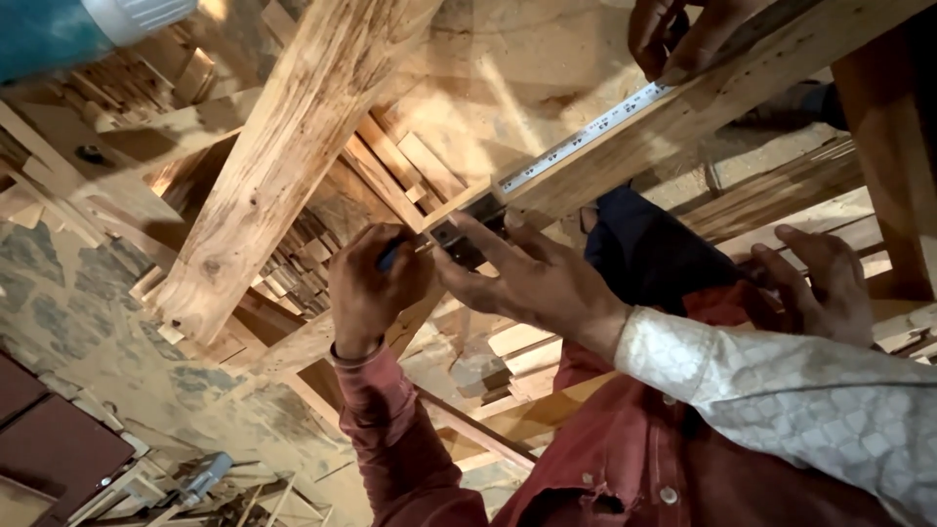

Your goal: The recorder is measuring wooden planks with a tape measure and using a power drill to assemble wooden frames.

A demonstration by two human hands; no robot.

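Right hand (542, 283), grip pinched on the tape measure (586, 132) at the wooden beam (722, 88) end, left hand unseen: a nudge from co-worker's hand (376, 288) with blue pen (390, 256) could shift the tape and skew the mark.

At frame centre, our right hand (532, 278) holds the tape measure (586, 132) on the beam (742, 73); a red-sleeved hand (376, 288) marks beside it.
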